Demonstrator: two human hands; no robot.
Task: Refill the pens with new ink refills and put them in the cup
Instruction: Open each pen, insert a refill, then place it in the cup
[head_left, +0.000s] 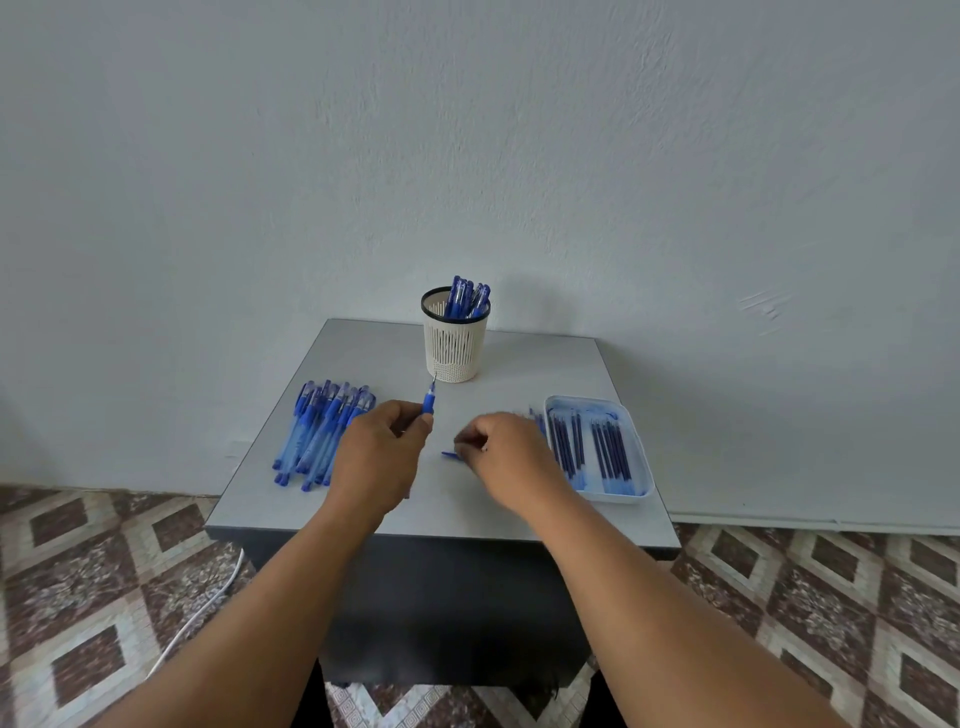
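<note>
My left hand (376, 454) grips an uncapped blue pen (429, 401) near its tip, point aimed up toward the cup. My right hand (506, 457) hovers low over the table with curled fingers, pinching a small blue piece (449, 454) that looks like a cap. A cream mesh cup (454, 345) with a black rim stands at the back centre and holds several blue pens (466, 299). A pile of blue pens (324, 431) lies at the left. A white tray (631, 452) at the right holds several dark blue refills (597, 449).
The small grey table (519, 374) stands against a pale wall, with a dark base below. Patterned tile floor surrounds it. A white cable (202, 613) runs across the floor at the lower left.
</note>
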